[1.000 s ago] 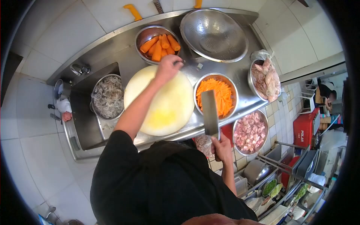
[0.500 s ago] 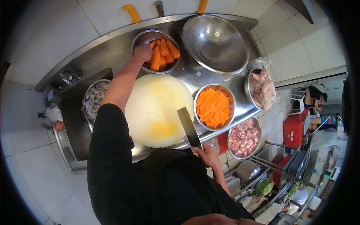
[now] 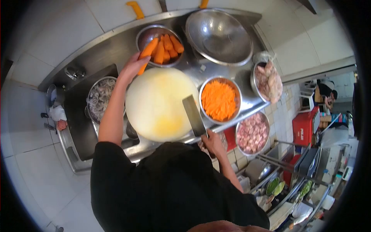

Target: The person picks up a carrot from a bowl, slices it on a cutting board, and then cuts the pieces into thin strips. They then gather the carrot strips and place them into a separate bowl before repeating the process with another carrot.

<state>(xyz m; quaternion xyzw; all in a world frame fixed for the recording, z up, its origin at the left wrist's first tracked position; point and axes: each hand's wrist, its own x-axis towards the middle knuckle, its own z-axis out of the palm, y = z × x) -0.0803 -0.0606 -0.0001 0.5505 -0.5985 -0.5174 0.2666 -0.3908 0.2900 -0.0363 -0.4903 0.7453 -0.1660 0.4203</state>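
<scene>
My left hand (image 3: 134, 66) grips a peeled carrot (image 3: 148, 48), lifted just off the near left rim of a steel bowl (image 3: 143, 38). Several more whole carrots (image 3: 166, 49) lie in that bowl. In my right hand (image 3: 212, 142) is the handle of a cleaver (image 3: 194, 115), its broad blade over the right edge of a round white cutting board (image 3: 162, 102). Yellow-orange stains mark the board's surface. Right of the blade, a second bowl holds a heap of cut carrot sticks (image 3: 219, 99).
A large steel colander (image 3: 218, 36) stands at the back. Raw poultry (image 3: 268, 82) fills a bowl on the right, with diced meat (image 3: 252, 133) in another below. Greyish strips (image 3: 101, 98) fill a pot by the sink (image 3: 79, 123). A person (image 3: 328, 94) is far right.
My left hand has come out of the bowl toward the board, now with a carrot in it. My right hand still holds the cleaver in nearly the same place. The view has shifted slightly.
</scene>
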